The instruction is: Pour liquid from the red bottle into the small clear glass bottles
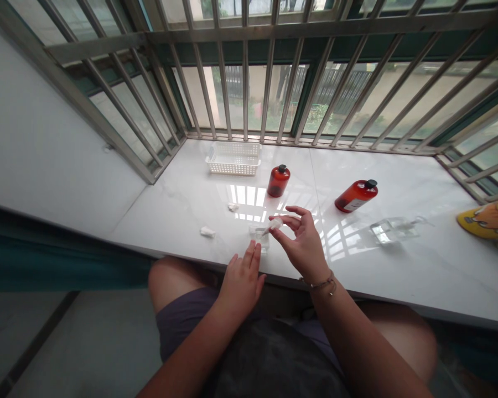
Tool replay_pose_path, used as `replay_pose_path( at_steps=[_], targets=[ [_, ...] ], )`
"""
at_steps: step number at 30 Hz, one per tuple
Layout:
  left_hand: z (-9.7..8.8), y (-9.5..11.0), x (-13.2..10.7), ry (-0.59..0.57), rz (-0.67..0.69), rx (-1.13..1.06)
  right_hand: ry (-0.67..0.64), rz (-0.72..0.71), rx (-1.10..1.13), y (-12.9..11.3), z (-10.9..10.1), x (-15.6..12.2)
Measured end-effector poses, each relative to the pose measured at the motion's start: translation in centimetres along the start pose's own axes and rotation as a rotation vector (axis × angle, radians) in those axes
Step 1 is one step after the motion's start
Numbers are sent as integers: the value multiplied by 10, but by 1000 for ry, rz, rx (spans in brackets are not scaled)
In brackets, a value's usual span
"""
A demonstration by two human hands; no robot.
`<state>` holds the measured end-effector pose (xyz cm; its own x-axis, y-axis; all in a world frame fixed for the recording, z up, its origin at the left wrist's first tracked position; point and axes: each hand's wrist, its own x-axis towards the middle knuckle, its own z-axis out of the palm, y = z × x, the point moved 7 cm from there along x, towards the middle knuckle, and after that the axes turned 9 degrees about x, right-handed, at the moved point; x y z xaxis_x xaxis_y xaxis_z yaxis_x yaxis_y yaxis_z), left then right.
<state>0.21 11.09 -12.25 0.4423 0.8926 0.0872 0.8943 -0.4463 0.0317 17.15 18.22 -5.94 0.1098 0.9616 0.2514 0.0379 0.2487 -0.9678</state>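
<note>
While right hand (302,243) pinches clear piece (276,223) between thumb and fingers at far right side of box (265,245), left hand (243,276) lies with fingers straight, gripping nothing visible, fingertips at box's near left edge. Contact between piece and box: cannot tell. Good handling, as judged: left fingertips steady box against sliding on glossy counter (161,221); right pinch light, piece being small. Wads (208,232) left of box, red bottle (278,182) beyond box, both clear of hands.
</note>
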Motion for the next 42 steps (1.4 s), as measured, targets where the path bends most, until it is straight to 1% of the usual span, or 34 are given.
replay_pose_path(
  at_steps=[4, 7, 10, 14, 18, 21, 25, 27, 29, 31, 35, 39, 42],
  targets=[
    [-1, 1, 0, 2, -2, -10, 50, 11, 38, 0, -7, 1],
    [0, 1, 0, 10, -5, -11, 56, 20, 57, 2, -7, 2],
    [1, 1, -1, 17, -1, -5, 22, 12, 24, 2, -1, 3],
    [2, 0, -1, 13, 0, 13, -40, -55, -133, -8, 7, 0],
    [2, 1, -1, 10, 1, 17, -42, -80, -157, -13, 8, -2],
    [3, 1, -1, 13, 2, 17, -24, -85, -153, -12, 5, -1],
    [3, 1, -2, 27, 4, 22, -91, -67, -178, -5, 8, -2],
    [2, 1, -2, 32, 4, 24, -107, -90, -207, -5, 10, -3],
    [3, 1, -2, 25, 6, 24, -88, -128, -240, -7, 11, -5],
    [3, 1, -1, 17, 9, 19, -79, -135, -250, -7, 12, -6],
    [2, 1, -1, 23, 5, 10, -95, -69, -227, -3, 15, -7],
    [1, 1, -1, 13, 7, 8, -1, -53, -166, -4, 4, -8],
    [2, 2, -1, 0, 8, 7, 27, -40, -98, -4, -4, -7]
  ],
)
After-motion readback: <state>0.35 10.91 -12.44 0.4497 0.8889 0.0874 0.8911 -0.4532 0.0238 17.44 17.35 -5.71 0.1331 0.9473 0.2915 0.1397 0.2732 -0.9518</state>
